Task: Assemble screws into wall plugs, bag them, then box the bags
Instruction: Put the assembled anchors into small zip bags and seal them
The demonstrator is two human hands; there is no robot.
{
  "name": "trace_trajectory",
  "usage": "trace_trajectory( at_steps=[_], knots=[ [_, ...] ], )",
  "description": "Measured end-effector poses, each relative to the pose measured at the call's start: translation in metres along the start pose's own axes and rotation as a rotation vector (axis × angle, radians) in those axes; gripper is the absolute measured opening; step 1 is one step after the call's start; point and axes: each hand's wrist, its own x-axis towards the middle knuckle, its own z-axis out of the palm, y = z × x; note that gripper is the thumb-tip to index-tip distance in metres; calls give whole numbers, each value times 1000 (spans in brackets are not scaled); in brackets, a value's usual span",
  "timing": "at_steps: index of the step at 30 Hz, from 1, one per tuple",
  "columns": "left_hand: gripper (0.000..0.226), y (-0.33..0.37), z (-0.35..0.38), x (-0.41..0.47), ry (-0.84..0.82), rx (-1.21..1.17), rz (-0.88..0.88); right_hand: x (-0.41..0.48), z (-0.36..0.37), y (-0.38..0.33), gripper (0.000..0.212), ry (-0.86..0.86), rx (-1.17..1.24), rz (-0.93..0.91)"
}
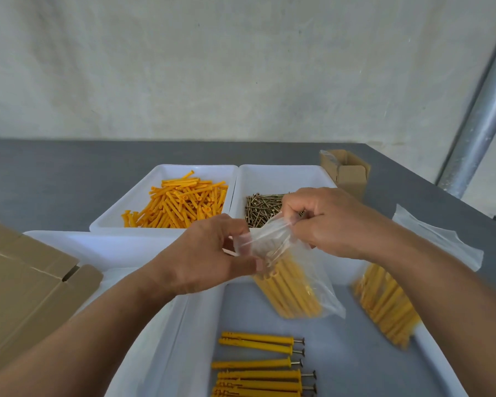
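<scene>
From my remote view: a grey table [55, 179] runs back to a pale, blotchy wall [212, 67]. A shiny metal pipe [481, 121] slants up at the right. Light is soft and even; no hard shadows.

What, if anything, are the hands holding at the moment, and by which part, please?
Both hands, left and right, pinch the open top edge of a clear plastic bag filled with yellow wall plugs.

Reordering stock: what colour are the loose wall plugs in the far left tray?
Orange-yellow wall plugs, in a white tray; the head view shows them best.
</scene>
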Motion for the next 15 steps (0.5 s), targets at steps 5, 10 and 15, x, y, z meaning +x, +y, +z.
trace_trajectory(
  at_steps=[5, 10, 15],
  knots=[
    [18, -4, -8, 2, 24, 56, -103, -2, -6, 4, 19, -49, -5, 70],
    [23, -7, -2, 4, 117, -53, -181, 0, -2, 7, 41, 16, -122, 51],
    [25, -4, 5, 4, 198, -191, -97, 1, -8, 10, 19, 7, -147, 92]
  ],
)
